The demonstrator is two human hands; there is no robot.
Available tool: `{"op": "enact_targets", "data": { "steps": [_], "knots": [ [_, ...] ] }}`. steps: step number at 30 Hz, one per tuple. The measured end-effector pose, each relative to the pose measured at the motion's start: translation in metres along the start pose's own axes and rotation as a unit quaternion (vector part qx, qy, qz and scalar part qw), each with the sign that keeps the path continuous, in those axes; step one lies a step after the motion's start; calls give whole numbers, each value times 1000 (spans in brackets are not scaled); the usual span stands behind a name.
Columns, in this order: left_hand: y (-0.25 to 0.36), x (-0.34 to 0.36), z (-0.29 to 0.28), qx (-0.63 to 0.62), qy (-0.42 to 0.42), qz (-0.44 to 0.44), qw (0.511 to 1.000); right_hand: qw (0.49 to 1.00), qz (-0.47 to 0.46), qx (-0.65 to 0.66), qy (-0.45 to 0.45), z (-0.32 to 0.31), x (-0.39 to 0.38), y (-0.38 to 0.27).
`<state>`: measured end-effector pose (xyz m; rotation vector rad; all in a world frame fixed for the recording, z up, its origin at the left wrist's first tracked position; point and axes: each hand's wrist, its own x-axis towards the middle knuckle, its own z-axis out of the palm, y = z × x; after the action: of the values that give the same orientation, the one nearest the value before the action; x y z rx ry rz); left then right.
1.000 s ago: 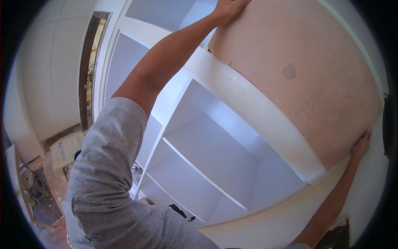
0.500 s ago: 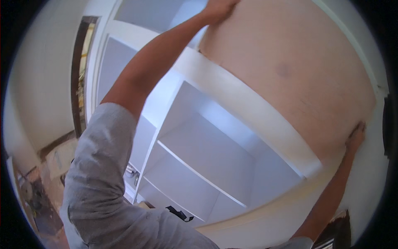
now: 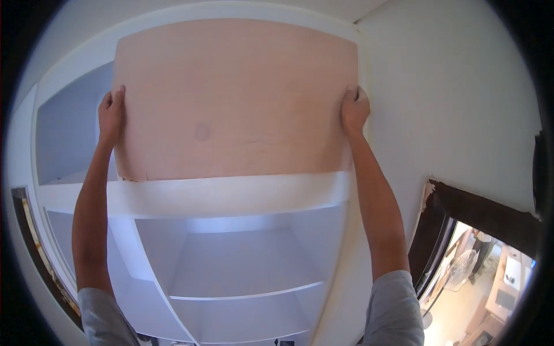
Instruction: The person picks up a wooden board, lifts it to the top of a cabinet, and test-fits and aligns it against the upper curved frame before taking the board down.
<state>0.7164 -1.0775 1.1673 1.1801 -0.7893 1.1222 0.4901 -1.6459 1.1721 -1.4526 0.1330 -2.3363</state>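
Note:
A wide, light-brown plywood panel (image 3: 236, 98) stands upright across the upper opening of a white built-in cabinet (image 3: 231, 196). Its lower edge sits along the white rail, and a small chip shows near its lower left corner. My left hand (image 3: 111, 112) grips the panel's left edge, thumb on the front face. On the opposite edge, my right hand (image 3: 355, 111) is closed round the board at about the same height. The fingers behind the panel are hidden. Left of the board, part of the upper compartment (image 3: 75, 124) remains uncovered.
White shelves (image 3: 248, 297) lie below the rail. A plain wall (image 3: 450, 98) meets the cabinet at right. Through a dark-framed doorway (image 3: 485, 202) I see a standing fan (image 3: 461, 270), a desk (image 3: 496, 294) and part of a person (image 3: 482, 254). The ceiling is close above.
My view has levelled and swung right, so the doorway shows. The panel, tilted in view before, now appears nearly level. My right hand has shifted higher along its edge; both hands keep hold.

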Motion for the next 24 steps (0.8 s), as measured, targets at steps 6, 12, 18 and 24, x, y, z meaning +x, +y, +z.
{"op": "enact_targets", "data": {
  "steps": [6,12,18,24],
  "knots": [
    [-19,11,-11,112,39,14,993,991,-11,-102,83,12,-4,-4],
    [-27,7,-20,267,59,15,962,999,-14,-27,30,10,-14,-1],
    [-36,-61,-1,311,101,50,944,998,23,-50,-2,-13,-44,9],
    [-28,-68,4,326,100,32,939,997,-11,-69,34,-23,-83,25]
  ]
}}
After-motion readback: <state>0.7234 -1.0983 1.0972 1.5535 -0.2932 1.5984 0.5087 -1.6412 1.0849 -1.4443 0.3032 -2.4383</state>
